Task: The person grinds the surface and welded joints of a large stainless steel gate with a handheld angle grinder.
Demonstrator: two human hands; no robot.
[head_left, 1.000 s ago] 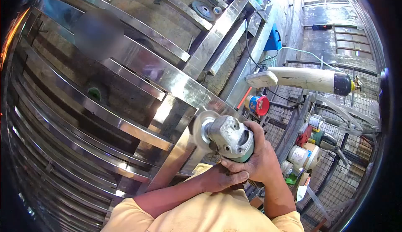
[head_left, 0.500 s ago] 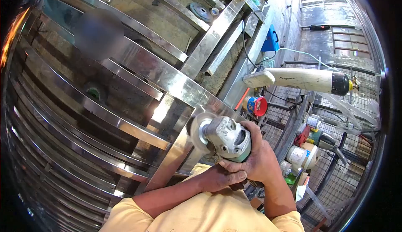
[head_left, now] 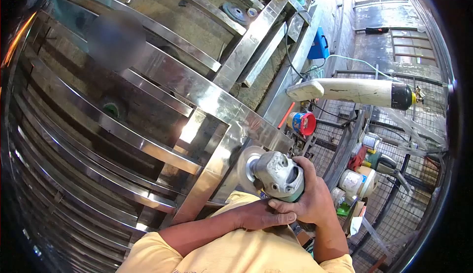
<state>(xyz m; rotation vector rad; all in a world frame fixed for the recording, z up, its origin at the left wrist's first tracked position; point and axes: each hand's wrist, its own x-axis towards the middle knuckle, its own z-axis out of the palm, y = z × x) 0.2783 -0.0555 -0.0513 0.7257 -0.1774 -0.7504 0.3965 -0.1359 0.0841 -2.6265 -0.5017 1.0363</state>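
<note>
An angle grinder [head_left: 279, 174] with a scuffed grey metal head and a green body is held in front of my yellow shirt. My right hand [head_left: 314, 194] is wrapped round its body from the right side, thumb across the near side. My left hand [head_left: 261, 215] is closed round the rear part of the tool, most of its fingers hidden underneath. The grinder's disc [head_left: 250, 168] looks pale and blurred, facing left. It sits just right of a shiny metal bar [head_left: 209, 182], part of a large frame of polished square tubes [head_left: 207, 98].
A white gas cylinder [head_left: 357, 91] lies at the right, near a blue box [head_left: 319, 44] and a red-rimmed container [head_left: 306, 124]. Paint tubs [head_left: 351, 184] and tools rest on wire mesh. Grinding discs [head_left: 235, 13] lie beyond the frame. Orange sparks [head_left: 18, 39] streak at the far left.
Both hands and the grinder have moved right and slightly down toward my body, so the disc has shifted away from the metal bar. The grip is unchanged.
</note>
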